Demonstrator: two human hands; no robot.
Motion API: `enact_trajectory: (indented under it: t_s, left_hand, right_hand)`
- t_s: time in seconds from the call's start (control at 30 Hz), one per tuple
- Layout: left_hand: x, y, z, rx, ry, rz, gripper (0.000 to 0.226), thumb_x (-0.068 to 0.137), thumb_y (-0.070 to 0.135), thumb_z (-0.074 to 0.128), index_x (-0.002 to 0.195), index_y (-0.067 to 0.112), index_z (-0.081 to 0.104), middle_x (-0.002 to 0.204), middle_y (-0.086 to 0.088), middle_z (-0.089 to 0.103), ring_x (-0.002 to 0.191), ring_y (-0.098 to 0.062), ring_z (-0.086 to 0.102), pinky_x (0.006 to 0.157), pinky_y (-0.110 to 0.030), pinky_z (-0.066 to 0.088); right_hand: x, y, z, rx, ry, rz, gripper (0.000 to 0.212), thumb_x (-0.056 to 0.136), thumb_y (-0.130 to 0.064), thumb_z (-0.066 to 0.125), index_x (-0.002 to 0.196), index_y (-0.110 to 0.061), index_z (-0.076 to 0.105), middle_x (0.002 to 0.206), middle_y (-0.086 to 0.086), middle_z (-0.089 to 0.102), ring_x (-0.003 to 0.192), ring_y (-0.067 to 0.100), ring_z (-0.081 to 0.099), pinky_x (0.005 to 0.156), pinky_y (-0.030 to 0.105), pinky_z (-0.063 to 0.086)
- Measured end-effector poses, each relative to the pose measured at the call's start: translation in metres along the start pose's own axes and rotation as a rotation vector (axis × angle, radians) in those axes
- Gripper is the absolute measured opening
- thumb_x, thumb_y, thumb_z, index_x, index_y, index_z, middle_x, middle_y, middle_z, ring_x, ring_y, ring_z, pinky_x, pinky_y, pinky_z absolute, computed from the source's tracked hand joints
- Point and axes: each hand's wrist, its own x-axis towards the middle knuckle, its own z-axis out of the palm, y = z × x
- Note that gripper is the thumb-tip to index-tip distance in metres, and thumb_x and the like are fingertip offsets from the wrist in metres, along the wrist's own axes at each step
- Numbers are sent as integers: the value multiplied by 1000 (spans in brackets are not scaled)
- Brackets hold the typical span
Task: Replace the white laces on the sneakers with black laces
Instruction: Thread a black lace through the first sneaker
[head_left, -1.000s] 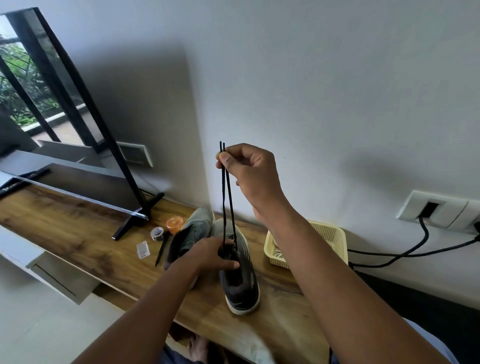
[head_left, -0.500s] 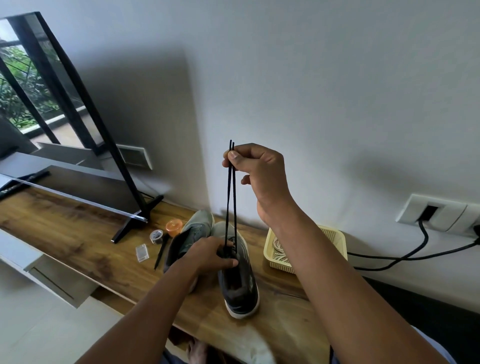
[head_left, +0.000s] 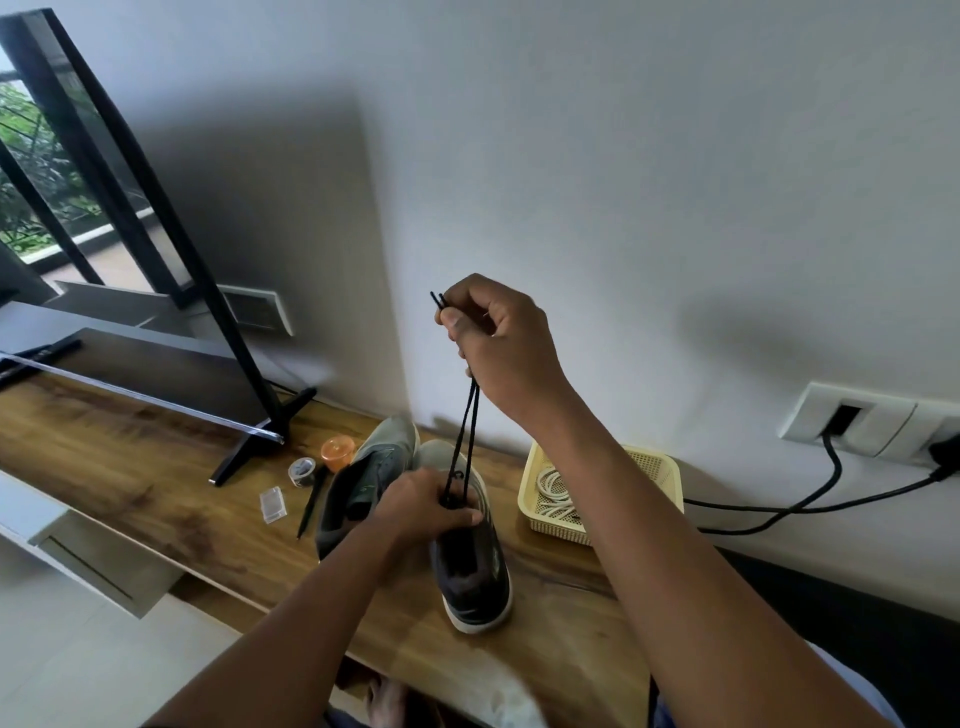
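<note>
My right hand (head_left: 498, 343) is raised above the desk, thumb and fingers pinched shut on both tips of the thin black shoelace (head_left: 466, 426), so its two strands hang taut and side by side down to the shoe. My left hand (head_left: 421, 506) is closed over the throat of the dark grey sneaker with the white sole (head_left: 470, 566), pinning it to the wooden desktop (head_left: 156, 499) right where the strands enter the eyelets; the eyelets themselves are hidden under my fingers. To do this step well, I judge I should keep both ends level so the lace sits evenly, pull straight up rather than sideways, and keep the shoe pressed down so it does not tip. The second grey sneaker (head_left: 374, 473) lies tilted just beside it on the left. To the right, the removed white laces (head_left: 553, 491) sit coiled in a pale yellow perforated plastic basket (head_left: 654, 467) against the wall.
</note>
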Motion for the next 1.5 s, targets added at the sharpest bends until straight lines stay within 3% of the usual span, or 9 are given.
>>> enact_trajectory:
  t_s: [0.07,0.33,0.73,0.87,1.0,1.13,1.3,1.37,1.5]
  left_hand:
    - [2,-1,0,-9,-12,-1,23,82,46,86,103,37,81,101,18,78,100,-1,71,99,-37,57]
    - [7,-8,1,-41,-31,-21,24,80,45,88,100,35,78,117,11,77,117,-10,68,106,-40,52]
    - [11,-9,3,1,-46,-9,30,81,43,88,110,38,81,116,17,77,115,-4,67,107,-36,52]
    - [11,-12,3,-4,-60,-8,30,83,44,86,112,40,80,119,18,75,117,-3,66,109,-35,51]
    - [7,-2,-4,46,-82,56,31,89,43,81,119,35,78,121,12,75,119,-8,66,109,-36,50]
    - [-3,24,-29,-333,-18,184,44,91,23,77,134,20,70,127,0,73,122,-17,67,107,-42,54]
    - [-20,70,-64,-1051,391,327,46,96,36,70,133,8,69,124,-13,75,115,-30,72,97,-41,61]
    - [-22,81,-72,-1188,473,325,53,92,44,75,130,8,71,118,-16,76,109,-31,74,91,-39,62]
    - [-20,88,-73,-1248,523,306,44,84,31,78,121,7,75,108,-18,78,100,-29,75,81,-35,61]
  right_hand:
    - [-1,2,1,-86,-44,-38,11,98,-12,63,88,-18,65,70,-8,58,65,12,48,64,29,42]
    - [-3,4,0,-342,-129,-94,14,93,-21,67,83,-31,66,81,-15,67,66,-6,52,64,24,36]
    - [-1,-6,0,-413,-85,-174,12,90,-16,74,84,-26,75,80,-12,71,63,0,54,64,23,45]
    - [1,-10,-2,-331,-91,-113,12,92,-19,73,83,-27,74,79,-15,70,63,1,55,67,25,46]
    - [6,-9,-10,9,-31,85,12,93,-13,72,83,-17,77,71,-7,68,65,10,56,62,28,47]
    - [7,-2,-15,181,17,240,13,94,-9,69,87,-13,78,99,23,72,70,14,54,58,30,47]
    - [9,15,-15,64,101,247,10,91,-16,74,85,-19,80,73,-10,72,67,3,60,70,32,53]
    - [7,21,-11,-18,91,242,9,91,-20,75,83,-21,80,70,-14,70,67,3,63,72,32,55]
    - [1,28,-1,-137,50,219,7,90,-24,79,83,-21,80,77,-11,75,80,8,71,79,32,59]
